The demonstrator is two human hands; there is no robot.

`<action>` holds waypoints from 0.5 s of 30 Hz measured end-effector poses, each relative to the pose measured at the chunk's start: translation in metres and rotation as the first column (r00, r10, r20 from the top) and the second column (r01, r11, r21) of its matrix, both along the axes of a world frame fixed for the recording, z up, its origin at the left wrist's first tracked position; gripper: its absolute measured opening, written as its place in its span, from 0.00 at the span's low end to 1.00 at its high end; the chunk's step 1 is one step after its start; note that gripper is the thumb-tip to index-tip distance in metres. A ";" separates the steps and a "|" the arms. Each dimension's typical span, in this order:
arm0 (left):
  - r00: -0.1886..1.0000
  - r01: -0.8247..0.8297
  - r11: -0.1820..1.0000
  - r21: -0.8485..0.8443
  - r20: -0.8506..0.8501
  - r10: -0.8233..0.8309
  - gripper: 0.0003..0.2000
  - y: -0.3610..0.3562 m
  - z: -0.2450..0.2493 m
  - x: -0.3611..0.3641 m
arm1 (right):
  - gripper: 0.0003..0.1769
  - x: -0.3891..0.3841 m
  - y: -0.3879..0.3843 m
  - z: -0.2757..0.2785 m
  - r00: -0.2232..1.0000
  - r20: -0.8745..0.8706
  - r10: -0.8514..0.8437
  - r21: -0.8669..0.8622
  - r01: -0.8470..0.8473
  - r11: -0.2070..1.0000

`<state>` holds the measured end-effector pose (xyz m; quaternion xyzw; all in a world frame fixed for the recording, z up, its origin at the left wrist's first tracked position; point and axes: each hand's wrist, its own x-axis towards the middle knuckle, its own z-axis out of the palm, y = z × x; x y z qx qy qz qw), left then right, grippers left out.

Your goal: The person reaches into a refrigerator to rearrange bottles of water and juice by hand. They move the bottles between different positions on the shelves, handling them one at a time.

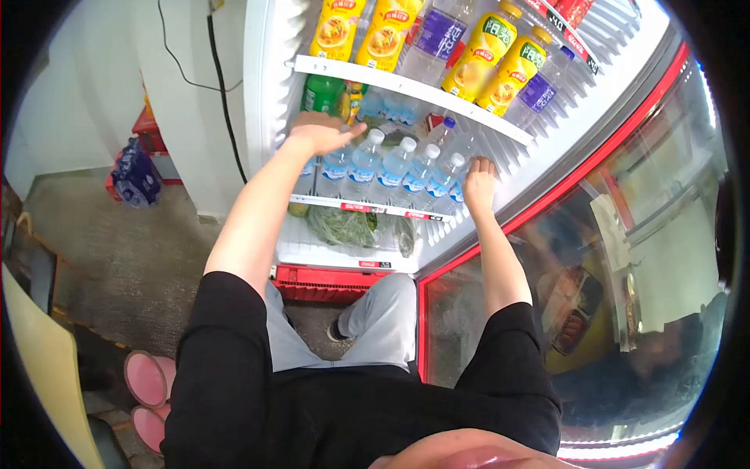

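Note:
A row of clear water bottles (389, 166) with white caps and blue labels stands on the middle shelf of an open drinks fridge. Over the left end of this row is my left hand (320, 133), fingers apart; it hides the tops of the bottles beneath it. At the right end, the curled fingers of my right hand (479, 184) close around the upper part of the last water bottle (456, 195), which the hand mostly covers. Behind my left hand stands a green bottle (321, 93).
Yellow bottles (486, 51) and purple-labelled bottles line the upper shelf (414, 92). Bagged leafy greens (344, 226) lie on the bottom shelf. The red-framed glass door (539, 273) is swung out at right. Pink boots (147, 379) and a blue bag (136, 173) are at left.

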<state>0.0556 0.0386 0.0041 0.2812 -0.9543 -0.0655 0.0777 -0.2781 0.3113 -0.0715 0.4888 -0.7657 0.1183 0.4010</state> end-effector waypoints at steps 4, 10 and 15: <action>0.967 0.008 0.955 -0.296 -0.241 -0.083 0.39 -0.006 -0.022 -0.005 | 0.24 0.002 -0.006 -0.005 0.998 -0.009 -0.070 -0.057 0.069 0.996; 0.893 -0.104 0.929 -0.355 -0.444 -0.070 0.35 0.032 -0.031 0.021 | 0.27 0.008 -0.008 -0.002 0.990 0.108 -0.086 -0.055 0.092 0.994; 0.854 -0.200 0.852 -0.483 -0.513 -0.090 0.40 0.048 -0.052 0.038 | 0.26 0.019 0.004 -0.002 0.991 0.102 -0.085 -0.117 0.097 0.988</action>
